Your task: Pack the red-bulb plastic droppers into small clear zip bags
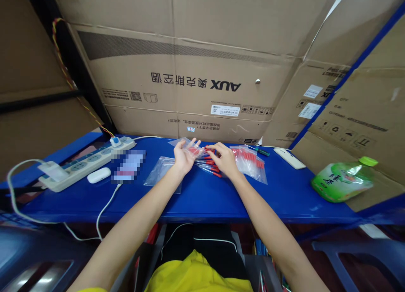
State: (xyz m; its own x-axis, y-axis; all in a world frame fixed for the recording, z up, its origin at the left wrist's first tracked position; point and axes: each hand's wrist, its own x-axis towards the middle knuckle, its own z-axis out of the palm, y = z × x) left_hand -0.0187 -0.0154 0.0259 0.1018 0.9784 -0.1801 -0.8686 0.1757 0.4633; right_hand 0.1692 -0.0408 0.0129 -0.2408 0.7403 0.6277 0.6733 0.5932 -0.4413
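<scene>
My left hand [185, 158] is turned palm up, thumb and fingers curled round a clear plastic bag [176, 143] with something red in it. Close by on the right, my right hand [225, 160] has its fingers pinched on the red end of a slim stick. Beneath and between the hands lies a pile of thin, pen-like sticks with red ends [210, 167]. Flat clear bags [161, 171] rest left of my left forearm. To the right of my right hand are filled clear bags [253, 165] holding red-ended pieces in rows.
The blue table [202, 203] backs onto a cardboard wall [196, 102]. At left are a power strip [91, 159], a white case [98, 175] and a charging phone [129, 166]. At right are a green screwdriver [262, 151], a white flat object [289, 158] and a green bottle [343, 182].
</scene>
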